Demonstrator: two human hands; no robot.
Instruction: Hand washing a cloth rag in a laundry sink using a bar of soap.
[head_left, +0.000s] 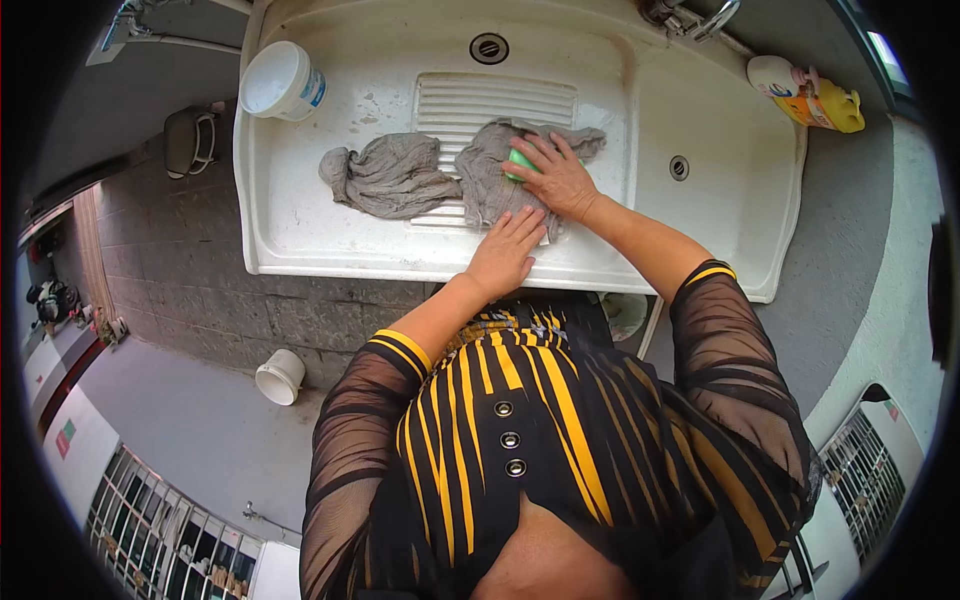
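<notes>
A wet grey cloth (397, 176) lies across the ribbed washboard (491, 97) moulded into a white laundry sink (337, 247). Its left part is bunched up, and its right part is spread flatter. My right hand (559, 176) grips a green bar (519, 163), which looks like soap, and presses it on the right part of the cloth. The palm and fingers hide much of the bar. Flat on the cloth's near edge rests my left hand (510, 251), fingers extended and holding nothing.
A white plastic bucket (277, 81) stands in the sink's far left corner. The smaller basin (720, 217) with a drain adjoins on the right. Detergent bottles (810, 94) lie along the right rim, near a metal faucet (701, 22). Another white bucket (280, 377) is on the floor.
</notes>
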